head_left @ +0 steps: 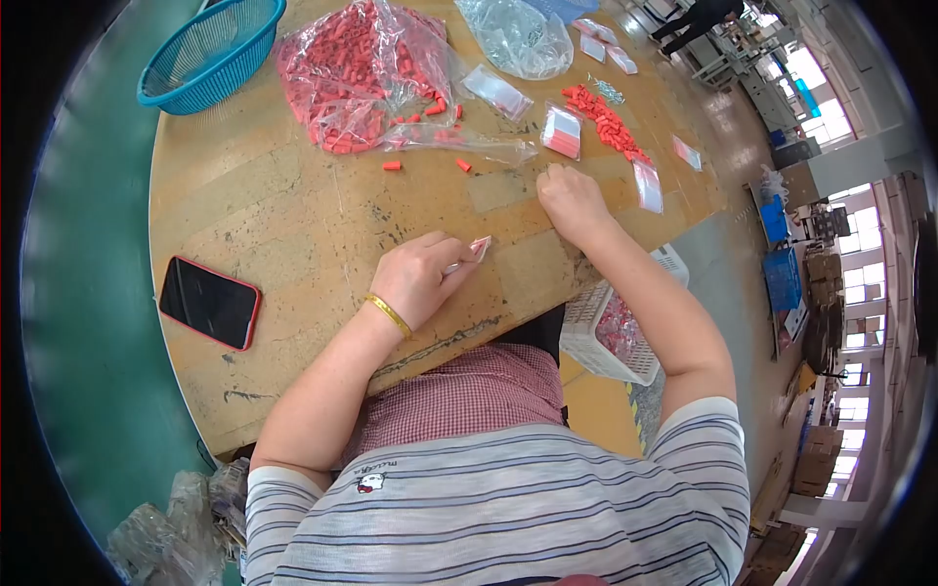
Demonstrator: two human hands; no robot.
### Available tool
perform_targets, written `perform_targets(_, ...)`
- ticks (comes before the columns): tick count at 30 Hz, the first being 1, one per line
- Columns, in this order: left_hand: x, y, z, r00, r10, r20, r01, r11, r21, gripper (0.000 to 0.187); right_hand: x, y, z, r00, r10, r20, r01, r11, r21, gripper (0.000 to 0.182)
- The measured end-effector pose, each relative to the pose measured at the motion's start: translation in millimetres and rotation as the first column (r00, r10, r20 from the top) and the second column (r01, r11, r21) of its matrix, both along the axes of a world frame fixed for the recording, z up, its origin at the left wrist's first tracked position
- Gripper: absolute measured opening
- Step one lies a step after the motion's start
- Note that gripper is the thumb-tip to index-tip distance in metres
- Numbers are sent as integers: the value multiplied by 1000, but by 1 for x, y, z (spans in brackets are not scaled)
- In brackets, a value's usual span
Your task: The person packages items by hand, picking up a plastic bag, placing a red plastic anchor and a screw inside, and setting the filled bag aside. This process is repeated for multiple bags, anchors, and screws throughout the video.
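My left hand (420, 273) is closed around a small clear plastic bag (482, 245), just above the wooden table (293, 210). Part of the bag pokes out past the fingertips, with a bit of red showing. To its right, my right hand (574, 203) rests on the table with its fingers curled in; whatever they hold is hidden. Beyond that hand lie a flat zip bag with a red stripe (562, 132), a pile of red plastic plugs (608, 125) and another zip bag (648, 186). Two loose red plugs, one of them a short plug (463, 165), lie ahead of my left hand.
A big clear bag of red plugs (342, 83) and a blue basket (215, 59) stand at the back left. Small screws (608, 91) and a clear bag (518, 39) lie farther back. A phone (209, 302) lies left. A white crate (586, 337) sits below the edge.
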State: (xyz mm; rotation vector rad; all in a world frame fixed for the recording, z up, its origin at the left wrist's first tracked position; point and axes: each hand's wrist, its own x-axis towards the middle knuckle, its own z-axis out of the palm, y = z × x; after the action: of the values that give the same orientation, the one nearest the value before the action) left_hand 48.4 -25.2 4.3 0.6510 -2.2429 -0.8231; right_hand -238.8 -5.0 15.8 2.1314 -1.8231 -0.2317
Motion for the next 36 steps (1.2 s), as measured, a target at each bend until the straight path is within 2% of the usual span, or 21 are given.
perform_targets(7, 0, 0, -3, 1000, -1, 8, 1, 1000, -8, 9, -2, -2, 12, 986, -143, 89, 131, 983, 129, 7)
perform_targets(10, 1, 0, -2, 1000, -7, 19, 7, 1000, -6, 9, -12, 1, 10, 981, -110, 158, 99, 992, 77, 10)
perform_targets(13, 0, 2, -4, 1000, -14, 3, 14, 1000, -11, 9, -11, 2, 1, 983, -102, 151, 98, 995, 33, 9)
perform_targets(16, -1, 3, -3, 1000, -11, 23, 11, 1000, -10, 9, -10, -5, -9, 999, -4, 48, 6, 999, -45, 9)
perform_targets(19, -2, 3, -4, 999, -10, 39, 10, 1000, -6, 9, -9, -8, -6, 1000, 25, 3, -25, 1000, 1, 7)
perform_targets(24, -1, 1, -4, 1000, -12, 9, 12, 1000, -25, 8, -20, -2, -2, 959, -90, 270, 90, 996, 11, 10)
perform_targets(28, 0, 1, -6, 1000, -10, 17, 10, 1000, -25, 8, -25, 6, 0, 831, -263, 491, 253, 963, 89, 15)
perform_targets(31, -1, 2, -5, 999, -13, 41, 14, 1000, -14, 8, -27, 7, 8, 829, -214, 517, 192, 977, 96, 14)
perform_targets(36, -1, 2, -4, 1000, -16, 26, 16, 1000, -5, 7, -14, -2, 6, 926, 146, 347, -119, 988, -97, 11)
